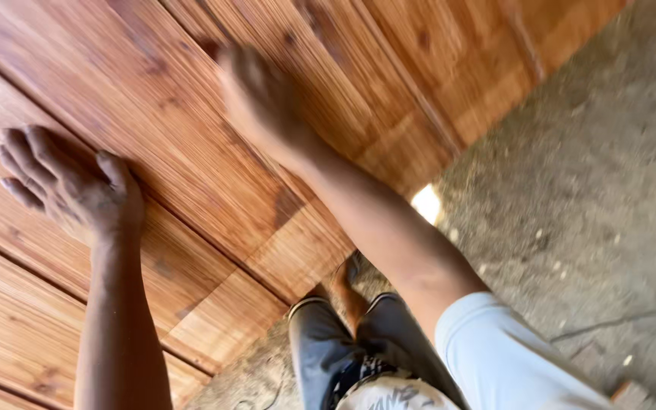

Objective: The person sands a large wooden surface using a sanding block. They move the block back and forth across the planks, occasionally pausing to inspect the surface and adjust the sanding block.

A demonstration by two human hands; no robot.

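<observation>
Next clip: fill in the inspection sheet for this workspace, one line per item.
Surface: reddish-brown wooden panel with raised mouldings and streaked grain, above a rough concrete floor.
Job's things: the panel only; no tool visible.
Clutter: small debris and a wood offcut on the floor.
Grippers: left hand rests on the panel, fingers curled; right hand is blurred against the panel, so whether it holds anything cannot be told.
Cables: thin cord across the floor.
Surroundings: the person's shorts and foot below; sunlit patch.
</observation>
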